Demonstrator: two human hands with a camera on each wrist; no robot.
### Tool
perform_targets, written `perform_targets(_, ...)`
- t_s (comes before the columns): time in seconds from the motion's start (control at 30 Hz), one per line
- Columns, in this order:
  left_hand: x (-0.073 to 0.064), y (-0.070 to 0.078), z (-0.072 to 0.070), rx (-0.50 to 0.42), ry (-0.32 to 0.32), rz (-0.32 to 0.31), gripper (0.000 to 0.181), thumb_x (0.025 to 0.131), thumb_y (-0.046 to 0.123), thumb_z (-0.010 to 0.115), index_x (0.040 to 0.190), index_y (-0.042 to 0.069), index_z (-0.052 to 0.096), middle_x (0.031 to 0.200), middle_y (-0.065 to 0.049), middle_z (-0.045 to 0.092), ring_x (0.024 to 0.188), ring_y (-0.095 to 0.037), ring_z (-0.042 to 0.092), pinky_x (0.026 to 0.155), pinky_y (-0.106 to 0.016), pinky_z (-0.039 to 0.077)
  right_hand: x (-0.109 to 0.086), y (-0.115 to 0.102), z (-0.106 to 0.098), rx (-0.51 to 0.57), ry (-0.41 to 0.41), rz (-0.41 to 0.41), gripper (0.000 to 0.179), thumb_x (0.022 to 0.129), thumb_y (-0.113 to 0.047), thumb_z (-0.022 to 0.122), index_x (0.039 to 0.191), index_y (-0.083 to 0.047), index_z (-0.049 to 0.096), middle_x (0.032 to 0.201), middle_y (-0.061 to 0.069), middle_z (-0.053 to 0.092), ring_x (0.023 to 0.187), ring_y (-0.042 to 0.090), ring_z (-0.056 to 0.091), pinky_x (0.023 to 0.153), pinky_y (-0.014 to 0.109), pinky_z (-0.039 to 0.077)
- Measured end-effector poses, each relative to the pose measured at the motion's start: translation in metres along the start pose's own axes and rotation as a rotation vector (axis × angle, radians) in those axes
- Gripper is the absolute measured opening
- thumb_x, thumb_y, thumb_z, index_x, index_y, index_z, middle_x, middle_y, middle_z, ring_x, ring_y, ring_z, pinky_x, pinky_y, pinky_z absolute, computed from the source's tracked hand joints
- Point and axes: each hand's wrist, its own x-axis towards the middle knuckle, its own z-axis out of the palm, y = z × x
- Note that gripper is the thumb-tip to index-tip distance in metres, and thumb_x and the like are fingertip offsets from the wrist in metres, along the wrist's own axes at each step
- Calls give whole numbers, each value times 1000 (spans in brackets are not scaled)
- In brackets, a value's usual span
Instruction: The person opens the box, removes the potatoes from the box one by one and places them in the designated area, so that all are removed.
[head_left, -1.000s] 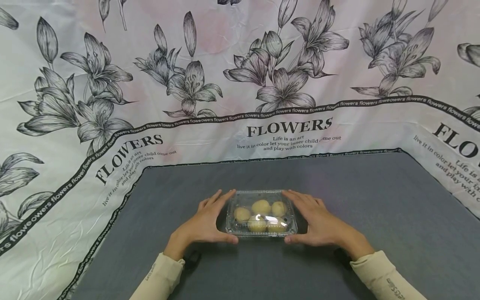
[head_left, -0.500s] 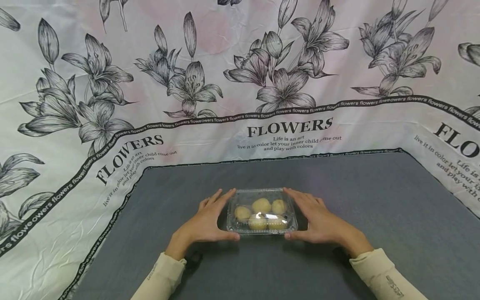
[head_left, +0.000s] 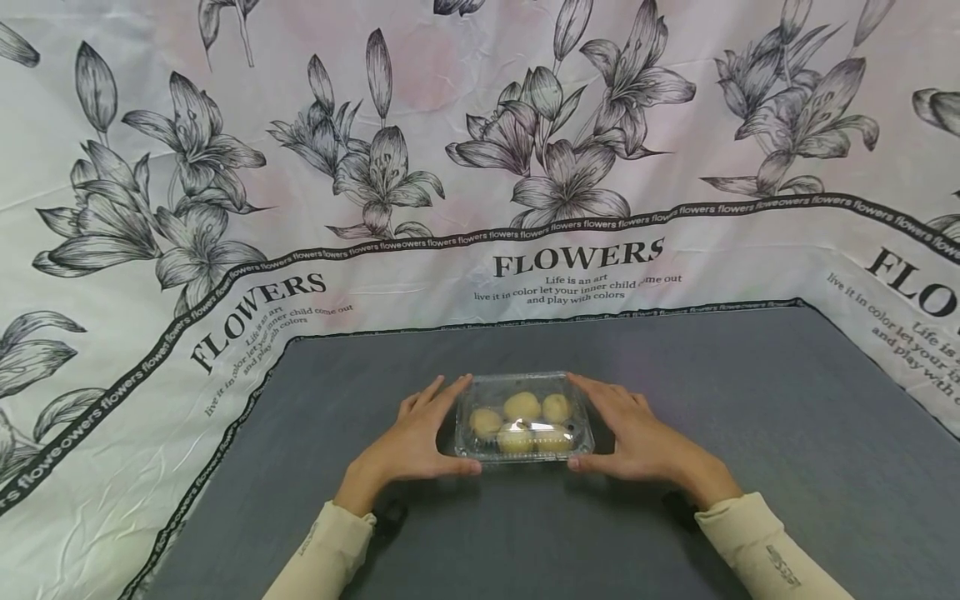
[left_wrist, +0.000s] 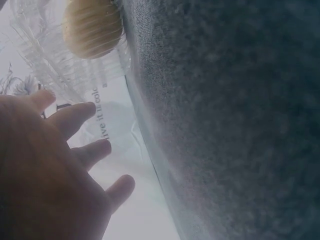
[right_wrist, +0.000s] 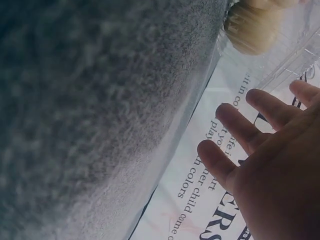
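Note:
A clear plastic clamshell box (head_left: 487,392) with several pale yellow, rounded pieces (head_left: 522,407) inside sits between both hands in the head view. My left hand (head_left: 408,442) grips its left end, thumb along the front edge and index fingertip at the back corner. On the opposite end my right hand (head_left: 645,442) holds it the same way. In the left wrist view the ribbed wall of the box (left_wrist: 55,60) shows past the spread fingers (left_wrist: 92,152). The right wrist view has the other fingers (right_wrist: 215,155) spread below the box, clear of its wall.
A dark grey cloth surface (head_left: 360,367) spreads under the hands. Behind and beside it hangs a white curtain (head_left: 420,292) printed with lilies and the word FLOWERS. Light rolled sleeves (head_left: 322,550) cover the forearms.
The box and both hands have shifted slightly upward in the head view, toward the back of the surface. The grip looks the same throughout.

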Motion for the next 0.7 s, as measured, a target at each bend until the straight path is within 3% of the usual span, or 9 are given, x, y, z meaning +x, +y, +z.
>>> perform_targets(0.13, 1, 1, 0, 0, 5, 0, 117, 74, 68, 80, 163, 43, 9, 172, 5, 16, 161, -32, 3, 117, -75, 18, 2, 1, 0, 16, 3, 0, 106, 81, -57, 81, 163, -23, 24, 163, 4, 38, 143, 33, 42, 105, 58, 30)
perform_targets(0.7, 9, 3, -3, 15, 11, -7, 113, 78, 67, 77, 164, 38, 9, 172, 7, 17, 161, -27, 3, 121, -70, 12, 9, 4, 0, -20, 16, 28, 101, 85, -61, 74, 164, -24, 22, 163, 4, 39, 140, 33, 44, 105, 57, 32)
